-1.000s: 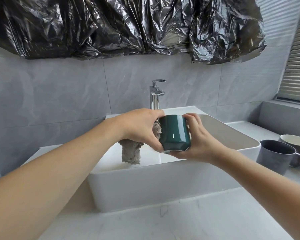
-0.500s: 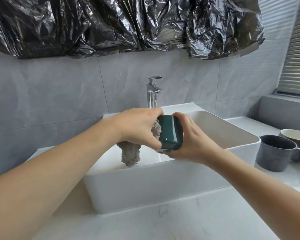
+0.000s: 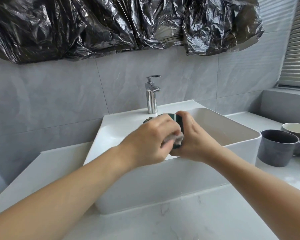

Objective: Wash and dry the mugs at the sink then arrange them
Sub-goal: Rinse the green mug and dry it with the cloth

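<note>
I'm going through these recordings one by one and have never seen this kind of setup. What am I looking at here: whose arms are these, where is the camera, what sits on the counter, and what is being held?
There is no machine. A person wears one wide-angle camera on the head, looking forward and down, so both bare arms reach in from the bottom of the picture. The right hand holds a dark green mug over the white sink. The left hand grips a grey cloth and presses it against the mug; it is blurred, so it seems to be rubbing. A chrome faucet stands behind the basin; no water shows running. On the counter to the right stand a dark grey mug and, behind it, a pale mug, partly hidden. Crumpled black plastic hangs on the wall above.
</note>
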